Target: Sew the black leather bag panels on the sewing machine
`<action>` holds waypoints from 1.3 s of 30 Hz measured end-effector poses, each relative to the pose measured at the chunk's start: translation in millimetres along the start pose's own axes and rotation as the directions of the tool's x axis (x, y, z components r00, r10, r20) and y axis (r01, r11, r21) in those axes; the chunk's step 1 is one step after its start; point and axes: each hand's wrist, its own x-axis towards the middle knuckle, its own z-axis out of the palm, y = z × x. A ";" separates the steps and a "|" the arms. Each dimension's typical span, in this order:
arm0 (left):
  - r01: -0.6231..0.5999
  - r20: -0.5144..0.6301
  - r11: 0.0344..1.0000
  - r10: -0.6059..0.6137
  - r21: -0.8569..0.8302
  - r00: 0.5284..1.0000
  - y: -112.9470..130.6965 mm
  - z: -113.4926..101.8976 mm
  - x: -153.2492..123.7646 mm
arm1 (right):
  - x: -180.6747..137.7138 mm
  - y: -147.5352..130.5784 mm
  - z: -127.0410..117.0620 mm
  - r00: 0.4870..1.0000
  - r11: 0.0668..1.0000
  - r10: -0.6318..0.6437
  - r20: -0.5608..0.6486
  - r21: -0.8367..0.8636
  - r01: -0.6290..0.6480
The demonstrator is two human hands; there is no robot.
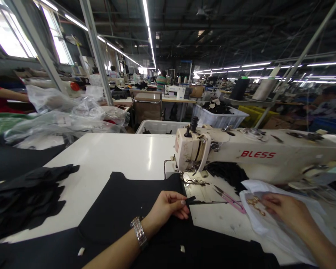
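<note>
My left hand (170,204), with a metal watch at the wrist, pinches a short black fabric strip (190,200) at the right edge of a large black fabric panel (123,209). The panel's upper corner lies by the presser foot of a cream sewing machine (257,153). At the right, my right hand (285,209) reaches over a white plastic bag (260,186) and its fingertips are at small gold metal rings (256,204). Whether a ring is between those fingertips is hard to see. Pink-handled scissors (231,200) lie between the hands, blades toward the machine.
Stacked black fabric pieces (39,194) cover the left of the white table (134,149). Clear plastic bags (81,112) are heaped behind them. Beyond the table stand a white crate (162,125) and thread cones (264,87). A person's arm (14,95) shows at far left.
</note>
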 end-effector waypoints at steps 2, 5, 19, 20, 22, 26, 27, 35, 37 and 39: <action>-0.001 0.002 1.000 0.001 -0.004 1.000 -0.5 -0.5 0.5 | -4.7 -4.8 -6.4 0.999 1.000 -0.001 -0.050 -0.027 0.000; 0.002 0.007 1.000 -0.002 -0.012 1.000 0.2 -0.6 0.5 | -16.8 -21.0 -10.2 0.998 0.994 0.027 -0.064 0.109 -0.020; -0.023 0.001 0.999 0.023 -0.036 1.000 3.7 0.0 -1.4 | -54.9 -166.4 56.9 0.945 0.575 -0.299 0.133 0.815 0.067; -0.030 -0.010 0.999 0.030 -0.034 1.000 3.7 -0.5 -1.0 | -55.7 -169.7 60.4 0.947 0.573 -0.300 0.117 0.816 0.081; -0.050 -0.040 0.999 0.050 -0.014 0.998 3.4 -1.5 0.2 | -56.9 -174.0 66.1 0.951 0.565 -0.294 0.100 0.820 0.089; -0.079 -0.090 0.994 0.086 0.075 0.992 1.0 -3.0 3.1 | -57.0 -176.4 76.8 0.952 0.543 -0.280 0.127 0.838 0.048; -0.080 -0.099 0.992 0.090 0.098 0.991 0.3 -3.2 3.5 | -56.7 -176.1 79.8 0.950 0.541 -0.281 0.139 0.840 0.037; -0.087 -0.207 0.875 0.208 0.476 0.956 -3.4 -1.2 0.2 | -59.2 -170.3 100.0 0.936 0.581 -0.320 0.148 0.811 0.071; -0.086 -0.213 0.828 0.240 0.553 0.947 -3.5 -1.0 -1.3 | -60.3 -169.0 102.9 0.937 0.618 -0.331 0.111 0.776 0.126; -0.086 -0.208 0.801 0.255 0.593 0.944 -3.2 -1.3 -2.4 | -61.2 -167.9 105.4 0.933 0.631 -0.349 0.088 0.759 0.164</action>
